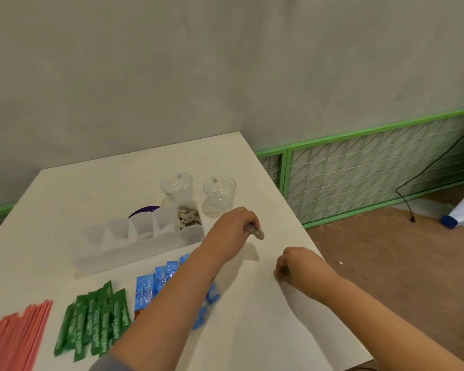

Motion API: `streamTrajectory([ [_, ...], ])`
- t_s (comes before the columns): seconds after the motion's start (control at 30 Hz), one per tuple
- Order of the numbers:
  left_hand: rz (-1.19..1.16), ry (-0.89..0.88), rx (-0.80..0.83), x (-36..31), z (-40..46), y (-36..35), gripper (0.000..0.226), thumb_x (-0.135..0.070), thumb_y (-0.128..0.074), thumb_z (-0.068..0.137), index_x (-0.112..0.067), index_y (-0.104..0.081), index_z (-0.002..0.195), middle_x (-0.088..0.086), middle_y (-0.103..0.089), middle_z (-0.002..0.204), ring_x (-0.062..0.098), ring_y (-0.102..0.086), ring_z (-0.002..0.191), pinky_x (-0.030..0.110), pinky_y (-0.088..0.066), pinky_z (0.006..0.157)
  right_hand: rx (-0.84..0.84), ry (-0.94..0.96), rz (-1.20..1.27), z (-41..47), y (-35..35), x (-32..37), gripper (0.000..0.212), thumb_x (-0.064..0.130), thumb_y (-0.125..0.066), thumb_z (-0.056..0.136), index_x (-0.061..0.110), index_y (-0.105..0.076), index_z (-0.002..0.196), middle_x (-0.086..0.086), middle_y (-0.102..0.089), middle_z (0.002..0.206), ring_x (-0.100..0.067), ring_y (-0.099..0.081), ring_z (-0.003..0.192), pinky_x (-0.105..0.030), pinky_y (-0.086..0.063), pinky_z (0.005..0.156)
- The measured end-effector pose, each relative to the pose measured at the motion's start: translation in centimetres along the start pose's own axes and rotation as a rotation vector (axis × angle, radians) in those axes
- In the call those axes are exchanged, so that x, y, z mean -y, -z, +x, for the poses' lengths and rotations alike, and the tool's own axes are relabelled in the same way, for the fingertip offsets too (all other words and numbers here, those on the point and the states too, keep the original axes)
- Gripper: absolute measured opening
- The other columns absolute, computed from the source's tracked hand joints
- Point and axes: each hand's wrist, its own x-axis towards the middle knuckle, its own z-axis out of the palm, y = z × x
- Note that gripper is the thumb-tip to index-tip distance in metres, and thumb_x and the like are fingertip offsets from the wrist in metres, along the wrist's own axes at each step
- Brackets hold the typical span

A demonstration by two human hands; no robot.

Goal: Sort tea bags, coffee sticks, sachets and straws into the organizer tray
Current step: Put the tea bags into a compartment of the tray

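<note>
A translucent white organizer tray [134, 246] lies across the middle of the table; its rightmost compartment holds tea bags [189, 216]. My left hand [232, 231] hovers just right of the tray, shut on a tea bag [257, 232] that pokes out of the fingers. Near the table's right edge, my right hand [298, 269] rests as a fist on the tabletop; I cannot tell whether it pinches anything. Blue coffee sticks [148, 290] lie under my left forearm. Green sachets [94, 317] are fanned out to their left. Pink straws [14, 336] fill the lower left corner.
Two glass mugs [177, 187] [219, 195] stand behind the tray's right end. A purple round object [145, 210] peeks out behind the tray. The white table [265, 330] ends close to my right hand, with brown floor and a green wire fence [359, 178] beyond.
</note>
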Motion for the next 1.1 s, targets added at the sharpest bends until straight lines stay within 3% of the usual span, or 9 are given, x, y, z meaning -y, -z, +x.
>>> streamTrajectory([
  [0.13, 0.017, 0.04, -0.047, 1.5, -0.1, 2.3, 0.012, 0.001, -0.06, 0.083, -0.006, -0.067, 0.088, 0.007, -0.063, 0.092, 0.009, -0.05, 0.076, 0.005, -0.034, 0.065, -0.004, -0.015, 0.114, 1.0, 1.0, 1.3, 0.015, 0.024, -0.065, 0.084, 0.018, -0.072, 0.095, 0.006, -0.058, 0.084, -0.016, -0.06, 0.086, -0.017, -0.038, 0.069],
  [0.23, 0.009, 0.071, -0.078, 2.8, -0.1, 4.2, 0.012, 0.003, -0.061, 0.082, -0.006, -0.068, 0.088, 0.008, -0.064, 0.092, 0.015, -0.056, 0.08, 0.012, -0.035, 0.066, -0.063, 0.01, 0.219, 1.9, 2.2, 2.6, 0.014, 0.016, -0.068, 0.081, 0.018, -0.073, 0.093, 0.008, -0.062, 0.083, -0.006, -0.054, 0.074, -0.008, -0.036, 0.063],
  [0.3, 0.012, 0.105, -0.094, 3.8, -0.1, 5.4, 0.013, 0.003, -0.061, 0.082, -0.006, -0.068, 0.087, 0.008, -0.065, 0.092, 0.017, -0.058, 0.083, 0.009, -0.036, 0.066, -0.096, 0.007, 0.325, 2.7, 3.0, 3.7, 0.013, 0.013, -0.069, 0.079, 0.019, -0.073, 0.09, 0.01, -0.062, 0.079, 0.001, -0.053, 0.066, -0.003, -0.036, 0.058],
  [0.4, 0.028, 0.167, -0.11, 5.3, -0.1, 7.1, 0.015, 0.005, -0.059, 0.082, -0.004, -0.068, 0.089, 0.009, -0.065, 0.094, 0.016, -0.056, 0.084, 0.003, -0.035, 0.068, -0.143, 0.007, 0.476, 4.1, 4.4, 5.8, 0.011, 0.014, -0.073, 0.076, 0.024, -0.07, 0.08, 0.013, -0.062, 0.072, 0.006, -0.054, 0.06, -0.001, -0.039, 0.055],
  [0.5, 0.043, 0.219, -0.112, 6.8, 0.1, 8.4, 0.019, 0.008, -0.056, 0.08, -0.003, -0.068, 0.09, 0.011, -0.065, 0.097, 0.02, -0.059, 0.089, 0.011, -0.037, 0.071, -0.162, 0.009, 0.64, 5.6, 5.2, 8.0, 0.018, 0.009, -0.073, 0.075, 0.026, -0.067, 0.072, 0.01, -0.064, 0.068, 0.006, -0.056, 0.05, -0.004, -0.044, 0.055],
  [0.77, 0.117, 0.286, -0.01, 9.7, 0.7, 9.8, 0.021, 0.003, -0.055, 0.083, -0.009, -0.069, 0.093, 0.01, -0.064, 0.099, 0.023, -0.061, 0.091, 0.029, -0.047, 0.079, -0.27, 0.055, 0.809, 8.9, 5.9, 12.8, 0.018, 0.003, -0.073, 0.075, 0.02, -0.069, 0.076, 0.008, -0.066, 0.071, 0.001, -0.058, 0.056, -0.013, -0.051, 0.062],
  [0.87, 0.176, 0.266, 0.061, 10.6, 1.0, 9.4, 0.02, -0.002, -0.053, 0.086, -0.009, -0.068, 0.097, 0.01, -0.063, 0.1, 0.024, -0.059, 0.092, 0.026, -0.042, 0.075, -0.318, 0.067, 0.831, 10.0, 5.5, 13.9, 0.016, 0.004, -0.073, 0.075, 0.019, -0.07, 0.079, 0.011, -0.066, 0.071, 0.009, -0.058, 0.057, -0.006, -0.047, 0.059],
  [1.0, 0.261, 0.237, 0.116, 11.0, 1.2, 9.1, 0.021, -0.006, -0.048, 0.088, -0.012, -0.064, 0.101, 0.01, -0.062, 0.092, 0.02, -0.054, 0.077, 0.033, -0.043, 0.067, -0.369, 0.054, 0.833, 11.1, 5.7, 15.1, 0.016, 0.004, -0.072, 0.076, 0.019, -0.071, 0.082, 0.008, -0.067, 0.073, 0.009, -0.058, 0.058, -0.002, -0.043, 0.057],
  [1.1, 0.294, 0.281, 0.117, 11.7, 1.2, 9.1, 0.014, -0.009, -0.05, 0.086, -0.011, -0.063, 0.091, 0.007, -0.058, 0.079, 0.025, -0.058, 0.07, 0.03, -0.041, 0.055, -0.4, 0.064, 0.821, 11.8, 6.0, 15.9, 0.016, 0.004, -0.072, 0.076, 0.02, -0.07, 0.081, 0.005, -0.067, 0.074, 0.004, -0.058, 0.061, -0.002, -0.042, 0.056],
])
